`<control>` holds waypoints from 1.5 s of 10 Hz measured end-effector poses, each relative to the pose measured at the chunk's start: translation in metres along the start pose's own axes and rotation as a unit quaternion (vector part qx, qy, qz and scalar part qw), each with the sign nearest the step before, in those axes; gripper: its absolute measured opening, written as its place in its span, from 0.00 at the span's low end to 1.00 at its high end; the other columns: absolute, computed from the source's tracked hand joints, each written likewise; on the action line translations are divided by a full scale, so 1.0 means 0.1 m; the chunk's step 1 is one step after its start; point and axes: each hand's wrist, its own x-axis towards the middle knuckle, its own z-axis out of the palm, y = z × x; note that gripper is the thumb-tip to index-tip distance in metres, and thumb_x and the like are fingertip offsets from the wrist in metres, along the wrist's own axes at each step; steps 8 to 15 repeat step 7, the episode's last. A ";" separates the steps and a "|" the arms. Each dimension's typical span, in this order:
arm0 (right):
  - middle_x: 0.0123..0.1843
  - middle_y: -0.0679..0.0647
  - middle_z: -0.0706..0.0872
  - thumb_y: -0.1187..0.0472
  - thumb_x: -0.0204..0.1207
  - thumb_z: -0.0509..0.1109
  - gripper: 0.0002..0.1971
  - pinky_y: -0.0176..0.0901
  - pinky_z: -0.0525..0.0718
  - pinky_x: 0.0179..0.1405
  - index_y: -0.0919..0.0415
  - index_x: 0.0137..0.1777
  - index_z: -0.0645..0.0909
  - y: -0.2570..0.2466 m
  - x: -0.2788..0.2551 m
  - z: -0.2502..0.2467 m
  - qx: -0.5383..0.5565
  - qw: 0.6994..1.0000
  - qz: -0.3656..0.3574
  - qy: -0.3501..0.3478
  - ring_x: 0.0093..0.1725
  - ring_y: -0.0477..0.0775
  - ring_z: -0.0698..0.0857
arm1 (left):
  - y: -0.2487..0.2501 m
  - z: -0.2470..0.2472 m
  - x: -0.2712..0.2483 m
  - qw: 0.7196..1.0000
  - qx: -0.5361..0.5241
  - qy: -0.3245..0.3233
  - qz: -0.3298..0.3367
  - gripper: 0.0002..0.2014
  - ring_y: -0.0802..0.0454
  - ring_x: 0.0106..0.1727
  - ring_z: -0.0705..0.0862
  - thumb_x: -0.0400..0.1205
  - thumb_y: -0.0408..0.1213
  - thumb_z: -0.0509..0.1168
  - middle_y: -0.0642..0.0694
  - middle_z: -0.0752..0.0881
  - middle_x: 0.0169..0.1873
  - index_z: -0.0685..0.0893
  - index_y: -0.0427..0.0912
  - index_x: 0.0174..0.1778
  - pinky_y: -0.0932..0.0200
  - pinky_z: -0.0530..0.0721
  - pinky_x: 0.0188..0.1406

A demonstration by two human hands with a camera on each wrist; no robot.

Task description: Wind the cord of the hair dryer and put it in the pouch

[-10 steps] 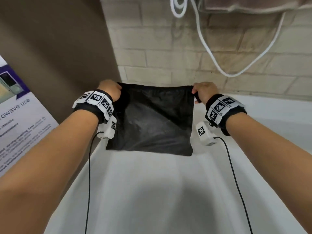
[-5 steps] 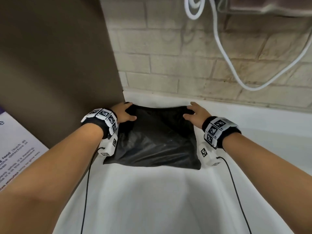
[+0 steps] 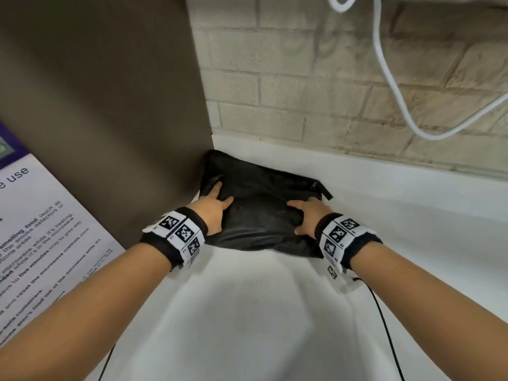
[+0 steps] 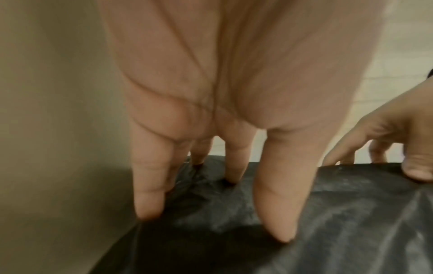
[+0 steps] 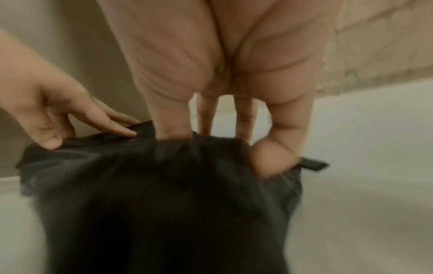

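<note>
Evidently both hands, left hand (image 3: 213, 209) and right hand (image 3: 309, 215), press flat-fingered on pouch (image 3: 264, 204), contents hidden

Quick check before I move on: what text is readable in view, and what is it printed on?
"use": heading on the notice at left.
"smelling food (such as ... smoke detectors": same notice, partly cut off.
"five minutes": same notice; the other lines are too blurred.
Wristband tags: square coded markers, tiny print unreadable.
Pouch: no text visible.
</note>
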 end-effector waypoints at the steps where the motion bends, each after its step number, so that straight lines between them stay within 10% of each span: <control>1: 0.74 0.61 0.66 0.55 0.76 0.68 0.33 0.50 0.65 0.75 0.44 0.79 0.58 -0.09 0.09 0.08 0.023 0.999 -0.011 0.027 0.72 0.62 0.70 | -0.10 -0.07 0.10 0.999 -0.007 -0.028 -0.018 0.42 0.36 0.81 0.57 0.80 0.45 0.65 0.43 0.27 0.80 0.43 0.53 0.83 0.50 0.66 0.77; 4: 0.77 0.59 0.65 0.52 0.78 0.65 0.29 0.46 0.66 0.74 0.47 0.78 0.61 -0.10 0.22 0.08 0.057 0.997 -0.018 0.045 0.74 0.62 0.68 | -0.26 -0.11 0.20 0.998 -0.049 -0.030 -0.031 0.41 0.38 0.82 0.52 0.81 0.50 0.64 0.47 0.27 0.80 0.43 0.55 0.83 0.50 0.63 0.79; 7: 0.73 0.59 0.72 0.56 0.79 0.65 0.23 0.40 0.68 0.71 0.56 0.73 0.70 0.06 -0.43 0.12 0.104 0.993 -0.042 0.030 0.71 0.58 0.73 | 0.01 -0.04 -0.26 0.988 -0.152 0.015 0.022 0.31 0.45 0.82 0.58 0.81 0.49 0.64 0.45 0.56 0.82 0.63 0.49 0.80 0.58 0.57 0.77; 15: 0.73 0.59 0.72 0.56 0.79 0.65 0.23 0.40 0.68 0.71 0.56 0.73 0.70 0.06 -0.43 0.12 0.104 0.993 -0.042 0.030 0.71 0.58 0.73 | 0.01 -0.04 -0.26 0.988 -0.152 0.015 0.022 0.31 0.45 0.82 0.58 0.81 0.49 0.64 0.45 0.56 0.82 0.63 0.49 0.80 0.58 0.57 0.77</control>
